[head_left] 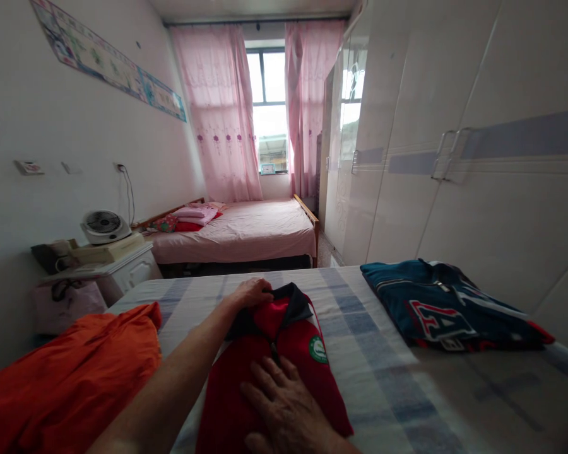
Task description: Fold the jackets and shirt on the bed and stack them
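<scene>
A red zip jacket [246,372] with a dark collar and a round green badge lies folded on the striped bedsheet [312,284]. At its collar is my left hand [253,293], fingers curled over the collar's left side; I cannot tell how much cloth lies between them. My right hand [284,400] rests flat on the jacket's front, just below the zip pull, with its fingers spread. To the right lies a folded dark teal jacket [435,302] with red-and-white lettering. An orange garment [85,378] is spread at the left, beside my left forearm.
Beyond this bed stands a second bed [246,230] with pink bedding. A small fan [105,226] sits on a white cabinet [130,268] at the left. Tall white wardrobes [407,208] line the right side. Pink curtains [218,113] frame the window.
</scene>
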Motion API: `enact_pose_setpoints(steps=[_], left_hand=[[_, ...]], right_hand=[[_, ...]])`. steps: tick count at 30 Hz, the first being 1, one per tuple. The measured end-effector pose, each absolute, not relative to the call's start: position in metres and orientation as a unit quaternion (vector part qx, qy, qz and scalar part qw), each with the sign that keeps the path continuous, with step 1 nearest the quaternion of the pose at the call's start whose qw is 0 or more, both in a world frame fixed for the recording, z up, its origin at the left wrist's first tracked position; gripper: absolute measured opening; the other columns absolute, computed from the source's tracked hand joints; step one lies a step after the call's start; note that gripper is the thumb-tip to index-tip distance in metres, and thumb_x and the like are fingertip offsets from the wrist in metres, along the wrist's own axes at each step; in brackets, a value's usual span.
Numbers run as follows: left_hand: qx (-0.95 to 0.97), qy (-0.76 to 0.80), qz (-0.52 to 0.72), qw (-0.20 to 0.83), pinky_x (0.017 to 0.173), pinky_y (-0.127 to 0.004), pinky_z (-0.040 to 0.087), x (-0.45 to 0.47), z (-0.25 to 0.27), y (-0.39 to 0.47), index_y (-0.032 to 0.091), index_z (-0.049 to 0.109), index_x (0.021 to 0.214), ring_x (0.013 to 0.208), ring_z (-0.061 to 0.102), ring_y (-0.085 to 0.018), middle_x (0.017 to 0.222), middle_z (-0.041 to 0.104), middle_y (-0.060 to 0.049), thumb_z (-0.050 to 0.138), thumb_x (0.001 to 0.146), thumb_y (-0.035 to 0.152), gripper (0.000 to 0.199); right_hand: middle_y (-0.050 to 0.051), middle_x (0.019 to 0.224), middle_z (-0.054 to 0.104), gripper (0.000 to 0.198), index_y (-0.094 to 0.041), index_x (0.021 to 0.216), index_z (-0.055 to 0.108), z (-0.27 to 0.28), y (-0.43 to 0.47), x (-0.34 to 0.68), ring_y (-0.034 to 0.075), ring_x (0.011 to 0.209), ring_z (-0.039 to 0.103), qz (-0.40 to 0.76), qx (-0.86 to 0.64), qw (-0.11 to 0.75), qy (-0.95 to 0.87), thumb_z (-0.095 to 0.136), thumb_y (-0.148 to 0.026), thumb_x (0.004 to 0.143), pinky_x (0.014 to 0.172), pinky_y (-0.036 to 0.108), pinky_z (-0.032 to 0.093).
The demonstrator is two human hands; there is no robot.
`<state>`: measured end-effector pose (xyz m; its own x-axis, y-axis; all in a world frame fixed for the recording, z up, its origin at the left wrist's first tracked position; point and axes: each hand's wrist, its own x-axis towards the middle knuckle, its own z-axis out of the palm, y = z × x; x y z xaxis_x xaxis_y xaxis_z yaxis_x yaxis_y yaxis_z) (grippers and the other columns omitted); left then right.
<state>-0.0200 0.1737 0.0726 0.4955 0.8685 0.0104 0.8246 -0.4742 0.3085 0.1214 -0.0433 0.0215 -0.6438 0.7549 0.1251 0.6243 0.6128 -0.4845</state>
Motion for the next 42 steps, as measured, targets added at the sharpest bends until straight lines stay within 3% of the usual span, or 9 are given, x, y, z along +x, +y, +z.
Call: enact_pose_setpoints(steps=[8,14,20,26,29,32,34,37,42], left_hand=[[0.830,0.541,0.134,0.015,0.086,-0.042,0.047,-0.001,0.085,0.170,0.016,0.059,0.107,0.098,0.058,-0.020,0.109,0.061,-0.007,0.050,0.089,0.034,0.027],[0.815,0.556,0.161,-0.027,0.098,-0.031,0.038,-0.011,0.100,0.142,0.025,0.054,0.122,0.114,0.052,-0.019,0.127,0.055,-0.005,0.035,0.093,0.030,0.036],[0.802,0.592,0.073,0.022,0.085,-0.034,0.047,-0.047,0.088,0.138,0.021,0.065,0.103,0.099,0.061,-0.022,0.105,0.067,-0.006,0.058,0.080,0.044,0.033],[0.763,0.638,0.104,-0.004,0.084,-0.040,0.048,-0.041,0.069,0.144,0.017,0.060,0.107,0.098,0.059,-0.020,0.110,0.062,-0.008,0.049,0.089,0.033,0.026],[0.771,0.619,0.144,-0.040,0.093,-0.039,0.043,-0.035,0.070,0.130,0.019,0.060,0.113,0.113,0.053,-0.024,0.123,0.057,-0.011,0.041,0.090,0.023,0.031],[0.809,0.562,0.161,-0.066,0.108,-0.041,0.026,-0.035,0.069,0.113,0.025,0.050,0.128,0.133,0.032,-0.024,0.143,0.040,-0.006,0.039,0.090,0.029,0.040],[0.842,0.519,0.135,-0.054,0.109,-0.041,0.024,-0.036,0.064,0.106,0.031,0.050,0.128,0.133,0.032,-0.022,0.142,0.043,0.000,0.044,0.088,0.038,0.041],[0.862,0.498,0.091,-0.028,0.102,-0.043,0.034,-0.037,0.055,0.104,0.031,0.059,0.116,0.122,0.047,-0.024,0.126,0.060,0.000,0.048,0.085,0.045,0.036],[0.850,0.509,0.124,-0.058,0.108,-0.049,0.022,-0.032,0.056,0.078,0.025,0.053,0.124,0.134,0.031,-0.025,0.139,0.047,-0.006,0.036,0.091,0.034,0.037]], right_hand=[[0.005,0.151,0.025,0.061,-0.031,0.140,0.034,0.021,-0.044,0.120,0.027,0.139,0.015,0.211,-0.395,0.164,-0.879,0.043,-0.057,0.085,0.112,0.049,0.006],[0.004,0.151,0.024,0.061,-0.030,0.140,0.033,0.023,-0.047,0.120,0.026,0.139,0.013,0.209,-0.392,0.157,-0.882,0.044,-0.053,0.085,0.112,0.048,0.005],[0.003,0.151,0.025,0.059,-0.031,0.140,0.033,0.026,-0.051,0.120,0.024,0.139,0.015,0.188,-0.410,0.159,-0.878,0.042,-0.053,0.086,0.112,0.045,0.004],[0.003,0.151,0.024,0.058,-0.032,0.140,0.033,0.024,-0.051,0.118,0.023,0.139,0.014,0.165,-0.415,0.147,-0.883,0.041,-0.054,0.087,0.112,0.045,0.005],[0.002,0.151,0.024,0.058,-0.032,0.140,0.032,0.023,-0.051,0.118,0.022,0.139,0.014,0.155,-0.417,0.143,-0.884,0.041,-0.054,0.087,0.112,0.043,0.004],[0.002,0.151,0.024,0.059,-0.031,0.140,0.033,0.024,-0.051,0.118,0.022,0.139,0.014,0.149,-0.417,0.144,-0.885,0.041,-0.054,0.087,0.112,0.043,0.004],[0.003,0.151,0.025,0.059,-0.030,0.140,0.034,0.024,-0.051,0.118,0.022,0.140,0.013,0.148,-0.416,0.142,-0.886,0.042,-0.054,0.086,0.112,0.043,0.004],[0.004,0.151,0.025,0.058,-0.030,0.140,0.034,0.024,-0.051,0.117,0.022,0.140,0.013,0.147,-0.414,0.140,-0.887,0.041,-0.053,0.087,0.112,0.044,0.004],[0.005,0.151,0.025,0.060,-0.029,0.140,0.034,0.025,-0.053,0.118,0.023,0.139,0.014,0.144,-0.413,0.138,-0.888,0.047,-0.050,0.086,0.112,0.045,0.006]])
